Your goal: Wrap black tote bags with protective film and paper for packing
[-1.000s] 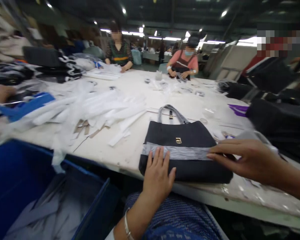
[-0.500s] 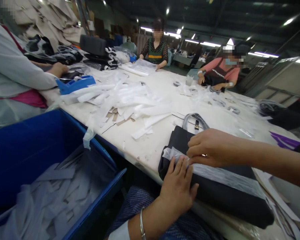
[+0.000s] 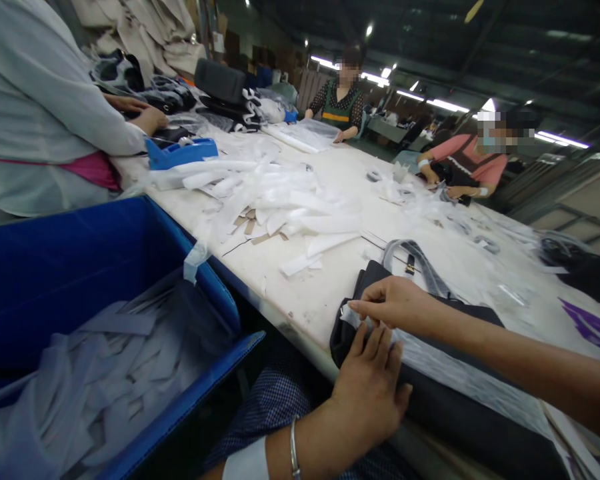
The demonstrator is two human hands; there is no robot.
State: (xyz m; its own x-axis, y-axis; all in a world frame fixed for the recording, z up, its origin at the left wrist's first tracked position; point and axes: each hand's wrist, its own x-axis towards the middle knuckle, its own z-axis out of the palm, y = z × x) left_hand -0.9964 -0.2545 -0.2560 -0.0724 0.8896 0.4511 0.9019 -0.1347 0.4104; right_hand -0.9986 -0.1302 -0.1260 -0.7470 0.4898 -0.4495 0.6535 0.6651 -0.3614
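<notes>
A black handbag [image 3: 460, 408] lies on its side at the table's near edge, its wrapped grey handle [image 3: 427, 263] pointing away from me. Along the bag runs a strip of thin white wrapping film [image 3: 463, 363]. My left hand [image 3: 369, 383] rests on the bag's left part, fingers stretched out and pressing on the film. Just beyond those fingertips, my right hand [image 3: 393, 301] pinches at the film's left end, thumb and forefinger together. The fingers partly cover that end of the film.
A blue bin [image 3: 207, 393] with pale strips inside stands at my left. White foam strips [image 3: 300, 213] are heaped on the white table [image 3: 260, 280]. A blue tape dispenser [image 3: 183, 153] sits near a co-worker's sleeve [image 3: 80, 100]. Two more people work across the table.
My right hand has shifted left along the film to its end, past my left fingertips. My left hand stays flat on the bag. The whole view has swung slightly.
</notes>
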